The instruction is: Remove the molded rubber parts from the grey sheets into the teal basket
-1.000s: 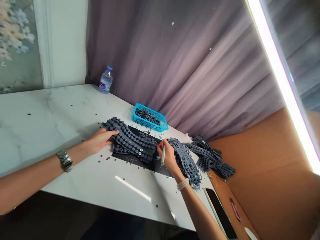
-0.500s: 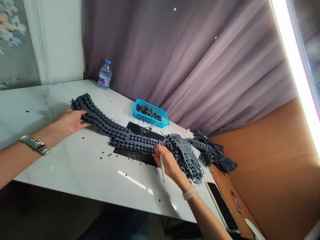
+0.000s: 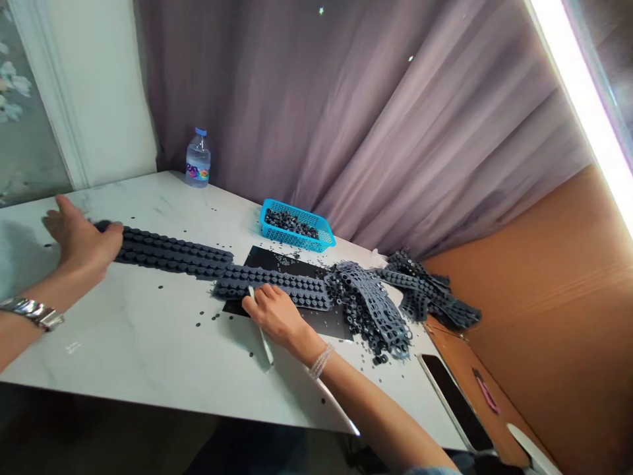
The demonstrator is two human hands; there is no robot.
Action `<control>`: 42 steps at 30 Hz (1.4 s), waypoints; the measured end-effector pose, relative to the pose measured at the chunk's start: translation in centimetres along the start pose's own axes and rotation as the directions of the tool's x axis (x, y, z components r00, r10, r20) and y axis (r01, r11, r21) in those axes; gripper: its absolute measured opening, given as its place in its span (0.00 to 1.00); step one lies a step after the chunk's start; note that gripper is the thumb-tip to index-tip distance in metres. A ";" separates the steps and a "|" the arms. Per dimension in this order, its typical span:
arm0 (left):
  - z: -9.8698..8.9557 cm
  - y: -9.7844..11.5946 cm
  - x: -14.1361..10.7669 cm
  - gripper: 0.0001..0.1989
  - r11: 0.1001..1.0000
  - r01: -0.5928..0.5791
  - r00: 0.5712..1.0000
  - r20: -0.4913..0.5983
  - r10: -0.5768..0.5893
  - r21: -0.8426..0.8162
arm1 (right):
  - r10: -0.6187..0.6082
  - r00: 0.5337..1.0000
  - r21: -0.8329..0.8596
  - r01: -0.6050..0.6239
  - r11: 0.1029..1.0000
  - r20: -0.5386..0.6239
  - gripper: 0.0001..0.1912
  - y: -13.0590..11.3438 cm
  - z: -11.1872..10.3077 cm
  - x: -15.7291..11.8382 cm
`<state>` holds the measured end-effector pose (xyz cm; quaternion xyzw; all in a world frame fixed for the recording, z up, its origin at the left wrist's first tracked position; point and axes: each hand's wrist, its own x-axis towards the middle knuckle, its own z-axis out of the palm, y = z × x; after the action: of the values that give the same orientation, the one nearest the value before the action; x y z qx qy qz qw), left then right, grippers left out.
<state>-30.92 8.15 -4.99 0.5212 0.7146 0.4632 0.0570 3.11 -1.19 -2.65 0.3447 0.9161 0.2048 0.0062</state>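
Observation:
A long dark grey strip of moulded rubber parts (image 3: 173, 256), with rows of round studs, lies across the table from left to centre. At its left end is my left hand (image 3: 82, 241), fingers spread and thumb at the strip's edge. A second studded strip (image 3: 297, 285) adjoins its right end, over a black mat (image 3: 336, 323). My right hand (image 3: 277, 315) is closed around a thin pale stick (image 3: 264, 346), pen-like in shape, and rests at this strip's near edge. Right of it, a perforated grey sheet (image 3: 368, 297) lies on a heap of small black rings (image 3: 363, 323).
A blue basket (image 3: 324, 237) of small black parts stands behind the mat. A water bottle (image 3: 198, 161) is at the back left. More strips (image 3: 435, 297), a phone (image 3: 455, 399) and pink-handled cutters (image 3: 486, 390) are at right. Small black discs lie scattered about.
The raised left end of the strip has come down flat on the table. My left hand has moved left and its fingers have spread. My right hand, with the stick, has moved left along the strip.

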 end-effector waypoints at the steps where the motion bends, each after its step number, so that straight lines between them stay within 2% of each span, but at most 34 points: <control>1: -0.1 0.8 -0.4 0.44 1.000 -0.024 0.998 -0.057 0.024 0.006 | -0.005 1.000 0.013 0.005 1.000 -0.002 0.07 -0.1 -0.1 0.1; 2: -0.1 1.8 -1.0 0.45 0.998 -0.063 0.993 -0.102 0.063 -0.005 | -0.008 1.000 0.030 0.009 0.999 -0.008 0.07 -0.2 -0.3 0.1; 3: 0.0 3.0 -1.7 0.43 0.988 -0.153 0.985 -0.078 0.151 -0.015 | -0.012 1.000 0.053 0.013 0.999 -0.015 0.06 -0.4 -0.5 0.1; 4: 0.3 4.4 -2.5 0.37 0.966 -0.256 0.967 -0.017 0.255 -0.028 | -0.014 1.000 0.079 0.015 0.997 -0.022 0.06 -0.6 -0.7 -0.1; 5: 0.7 5.9 -3.5 0.32 0.934 -0.352 0.929 0.096 0.357 -0.066 | -0.012 1.000 0.106 0.015 0.994 -0.028 0.06 -0.8 -0.9 -0.3; 6: 1.2 7.4 -4.6 0.27 0.901 -0.415 0.871 0.230 0.434 -0.126 | -0.009 0.999 0.134 0.013 0.991 -0.034 0.06 -1.1 -1.0 -0.5; 8: 2.3 10.2 -6.9 0.21 0.856 -0.450 0.735 0.440 0.516 -0.254 | 0.013 0.998 0.214 -0.001 0.977 -0.057 0.06 -1.5 -1.3 -1.3; 9: 2.9 11.5 -8.0 0.19 0.840 -0.443 0.676 0.499 0.543 -0.314 | 0.046 0.996 0.272 -0.022 0.962 -0.081 0.06 -1.6 -1.4 -1.8; 11: 4.0 13.4 -9.9 0.16 0.819 -0.382 0.592 0.568 0.572 -0.427 | 0.188 0.971 0.425 -0.108 0.899 -0.150 0.07 -1.3 -1.6 -3.3; 12: 4.5 14.1 -10.6 0.16 0.813 -0.348 0.556 0.595 0.580 -0.468 | 0.299 0.936 0.510 -0.168 0.844 -0.186 0.11 -0.9 -1.7 -4.3; 13: 5.0 14.6 -11.3 0.16 0.804 -0.321 0.519 0.618 0.591 -0.501 | 0.426 0.880 0.591 -0.234 0.772 -0.208 0.14 -0.2 -1.8 -5.4; 14: 5.4 15.0 -11.9 0.18 0.796 -0.304 0.483 0.636 0.603 -0.524 | 0.548 0.812 0.663 -0.298 0.687 -0.204 0.17 0.6 -1.9 -6.6; 16: 6.2 15.1 -13.0 0.25 0.792 -0.289 0.417 0.674 0.610 -0.539 | 0.756 0.630 0.750 -0.411 0.518 -0.177 0.22 2.7 -2.2 -8.9; 17: 6.6 15.1 -13.4 0.29 0.797 -0.295 0.392 0.694 0.604 -0.527 | 0.818 0.552 0.768 -0.451 0.456 -0.161 0.23 3.8 -2.2 -10.0; 18: 6.8 14.9 -13.9 0.32 0.804 -0.313 0.374 0.712 0.594 -0.506 | 0.853 0.498 0.766 -0.483 0.424 -0.158 0.23 4.8 -2.3 -11.0; 19: 7.1 14.8 -14.3 0.33 0.807 -0.344 0.365 0.723 0.586 -0.480 | 0.868 0.467 0.749 -0.513 0.420 -0.167 0.23 5.7 -2.2 -11.7; 21: 7.4 14.8 -15.0 0.31 0.784 -0.434 0.355 0.716 0.602 -0.444 | 0.876 0.439 0.716 -0.545 0.436 -0.199 0.22 7.1 -2.0 -12.7; 24: 7.9 15.5 -15.8 0.27 0.715 -0.524 0.321 0.670 0.670 -0.463 | 0.868 0.463 0.714 -0.545 0.439 -0.181 0.19 8.1 -1.1 -12.8; 26: 8.6 16.4 -16.2 0.26 0.709 -0.492 0.317 0.654 0.687 -0.506 | 0.845 0.514 0.715 -0.536 0.448 -0.144 0.17 8.4 -0.2 -12.4; 30: 10.7 18.3 -17.1 0.25 0.727 -0.259 0.405 0.612 0.680 -0.636 | 0.770 0.622 0.685 -0.498 0.532 -0.145 0.14 8.8 1.8 -11.6; 31: 11.2 18.6 -17.3 0.25 0.720 -0.215 0.414 0.606 0.679 -0.660 | 0.750 0.644 0.680 -0.482 0.553 -0.153 0.14 8.9 2.2 -11.6; 33: 12.0 19.1 -17.7 0.27 0.720 -0.182 0.396 0.620 0.678 -0.670 | 0.709 0.684 0.669 -0.447 0.594 -0.172 0.14 8.8 2.9 -11.9; 37: 12.2 18.6 -18.5 0.22 0.744 -0.258 0.319 0.672 0.668 -0.617 | 0.640 0.732 0.610 -0.403 0.682 -0.232 0.14 8.3 2.9 -13.2; 42: 10.3 16.9 -18.0 0.17 0.759 -0.242 0.326 0.686 0.650 -0.604 | 0.551 0.785 0.545 -0.341 0.766 -0.283 0.18 7.7 1.8 -14.2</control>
<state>-5.35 0.43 -5.84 0.8366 0.2945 0.2610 0.3811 19.08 -4.26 -3.25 0.4951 0.8036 0.0447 -0.3273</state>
